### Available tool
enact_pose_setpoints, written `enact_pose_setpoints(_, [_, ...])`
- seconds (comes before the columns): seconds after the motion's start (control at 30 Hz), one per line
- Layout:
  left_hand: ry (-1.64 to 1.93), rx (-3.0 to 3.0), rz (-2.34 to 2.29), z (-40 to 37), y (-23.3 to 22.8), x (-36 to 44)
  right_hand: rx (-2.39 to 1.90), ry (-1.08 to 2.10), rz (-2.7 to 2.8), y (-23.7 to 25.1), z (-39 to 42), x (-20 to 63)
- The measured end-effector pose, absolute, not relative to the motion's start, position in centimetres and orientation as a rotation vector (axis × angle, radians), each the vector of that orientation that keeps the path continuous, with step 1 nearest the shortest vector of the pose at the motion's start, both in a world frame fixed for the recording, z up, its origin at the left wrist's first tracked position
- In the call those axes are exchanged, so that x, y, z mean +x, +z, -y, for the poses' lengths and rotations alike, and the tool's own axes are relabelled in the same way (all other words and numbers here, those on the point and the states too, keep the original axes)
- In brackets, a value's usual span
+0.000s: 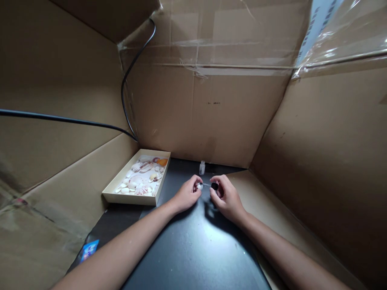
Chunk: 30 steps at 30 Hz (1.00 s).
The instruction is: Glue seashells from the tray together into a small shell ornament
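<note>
My left hand [188,194] pinches a small pale shell [200,186] between its fingertips, low over the black mat [193,249]. My right hand [226,197] grips a small black cap [214,186] with a thin brush tip that points toward the shell. The two hands sit close together, a few centimetres apart. A small clear bottle [202,167] stands upright without a cap just behind the hands.
A shallow cream tray [133,197] with several seashells lies left of the hands. Cardboard walls [317,153] close in on the left, back and right. A black cable [127,80] runs along the left wall. A blue packet [89,249] lies at the near left.
</note>
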<state>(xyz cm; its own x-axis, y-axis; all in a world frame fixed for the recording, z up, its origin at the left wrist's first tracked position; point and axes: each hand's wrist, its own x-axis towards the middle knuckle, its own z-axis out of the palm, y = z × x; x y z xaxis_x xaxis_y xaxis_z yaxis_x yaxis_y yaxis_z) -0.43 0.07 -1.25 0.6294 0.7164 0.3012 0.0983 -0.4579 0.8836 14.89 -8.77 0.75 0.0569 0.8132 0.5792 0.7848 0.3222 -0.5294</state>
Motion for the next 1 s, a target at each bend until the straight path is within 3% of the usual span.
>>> enact_pose_setpoints(1.0, [0.854,2.002,-0.65,-0.33,-1.83,-0.32,-1.465,0.03,1.709,0.63,8.69,14.87])
